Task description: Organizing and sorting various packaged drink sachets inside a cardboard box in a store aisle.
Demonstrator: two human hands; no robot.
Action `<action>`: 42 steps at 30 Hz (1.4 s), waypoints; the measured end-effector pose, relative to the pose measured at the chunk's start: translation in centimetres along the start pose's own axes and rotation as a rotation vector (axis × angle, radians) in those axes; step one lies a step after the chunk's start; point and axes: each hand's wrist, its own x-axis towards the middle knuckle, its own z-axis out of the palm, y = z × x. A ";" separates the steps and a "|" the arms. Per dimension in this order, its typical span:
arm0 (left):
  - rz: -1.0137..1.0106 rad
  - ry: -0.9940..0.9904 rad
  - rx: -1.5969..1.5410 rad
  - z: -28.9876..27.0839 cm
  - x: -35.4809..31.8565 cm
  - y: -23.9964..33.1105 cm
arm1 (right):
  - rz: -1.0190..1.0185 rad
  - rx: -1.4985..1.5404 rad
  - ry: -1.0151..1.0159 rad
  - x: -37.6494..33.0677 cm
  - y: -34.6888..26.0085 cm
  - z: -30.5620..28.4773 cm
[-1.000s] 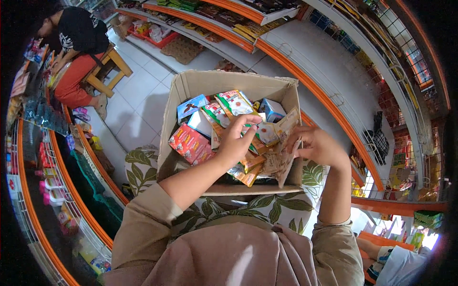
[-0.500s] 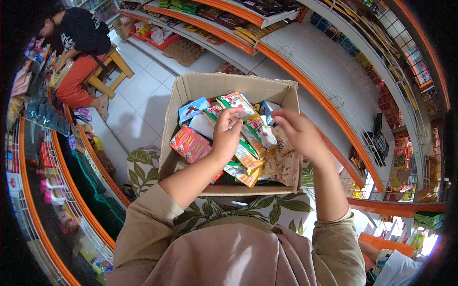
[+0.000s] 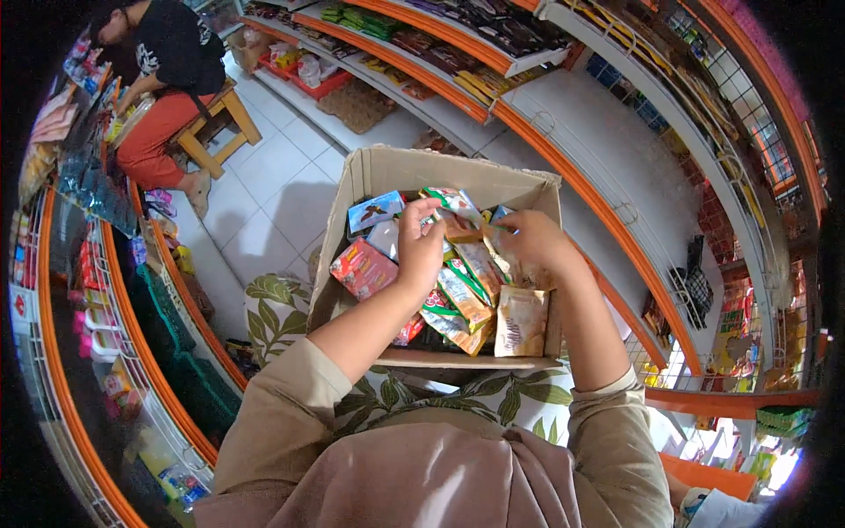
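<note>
An open cardboard box [image 3: 370, 180] rests on my lap, filled with several small snack sachets in red, green, blue and tan. My left hand [image 3: 421, 246] reaches into the middle of the pile, fingers curled on a green-and-white sachet [image 3: 451, 201]. My right hand [image 3: 528, 242] is over the right side of the box, fingers closed on the packets there. A tan sachet [image 3: 521, 321] leans against the box's near wall, and a red packet [image 3: 363, 268] lies at the left.
A person in a black top and red trousers [image 3: 158, 97] sits on a wooden stool [image 3: 220, 123] at the far left. Orange-edged shelves with goods curve along both sides; a bare white shelf [image 3: 607, 141] lies beyond the box. White tiled floor [image 3: 255, 202] runs between.
Both hands have moved from the near side of the box toward its far side, shifting sachets as they go. The box now sits larger and closer in view.
</note>
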 end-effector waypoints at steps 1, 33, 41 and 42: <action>0.013 -0.007 0.040 0.0 0.1 -0.1 | 0.051 -0.041 0.038 -0.5 -0.5 -1.4; 0.025 -0.119 0.065 -1.3 1.1 1.6 | -0.113 0.278 -0.151 0.0 -3.4 -4.1; 0.136 0.056 -0.040 -1.1 0.8 4.2 | -0.101 1.103 0.569 0.7 -5.6 -9.5; 0.292 0.007 0.093 -1.1 0.7 5.0 | -0.083 1.125 0.743 0.4 -5.8 -10.8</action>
